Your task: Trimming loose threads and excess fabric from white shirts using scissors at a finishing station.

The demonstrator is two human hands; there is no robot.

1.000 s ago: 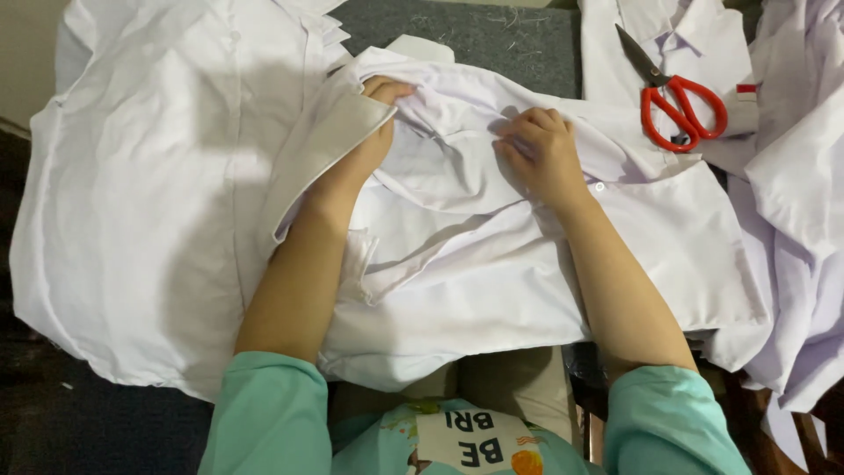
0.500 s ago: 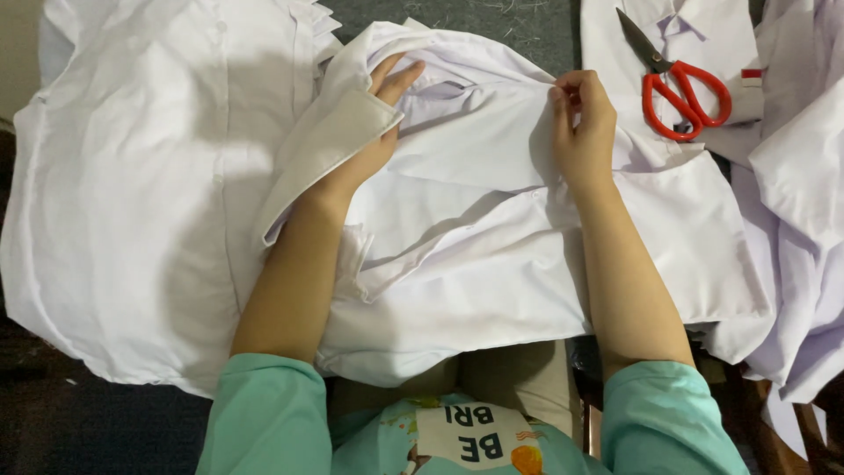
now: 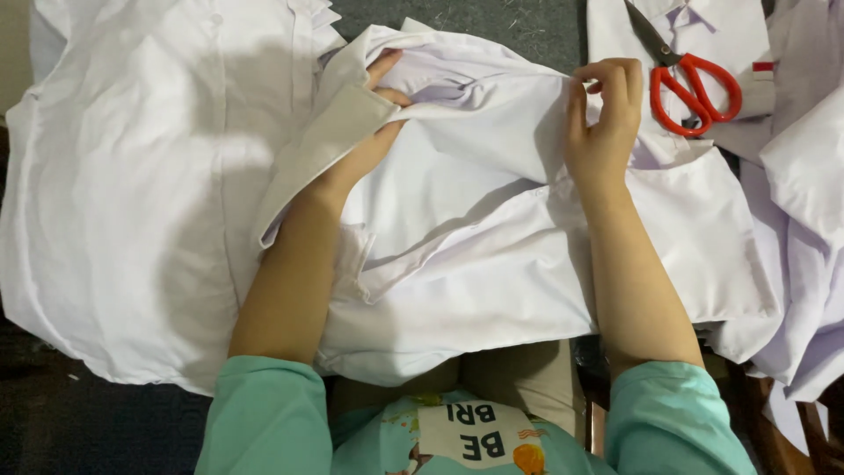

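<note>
Dark grey felt-like cloth [image 3: 492, 22] covered the work surface, though little of it showed between the heaps of white fabric. At the middle lay a white garment [image 3: 492, 264], rumpled and spread towards the person's lap, and both bare hands were on its upper edge. The left hand [image 3: 374, 132] was tucked partly under a stiff folded band [image 3: 330, 145] of the same cloth, its fingers pushed into the fabric and the thumb pointing up; whether it gripped or merely pressed I could not tell. The right hand [image 3: 607, 119] was held well apart from the left, and its fingertips [image 3: 576, 88] were pinched closed on a ridge of the fabric, drawing it up into a taut fold that ran between the two hands. To the left spread a large pile of white shirts [image 3: 149, 176], lying flat and smooth. Beyond the right hand, a pair of red-handled scissors [image 3: 694, 84] rested closed on another white shirt [image 3: 730, 35], near the fingers but not touching them. More pale fabric [image 3: 804, 229] hung at the far right. Both sleeves [image 3: 264, 413] were mint green.
</note>
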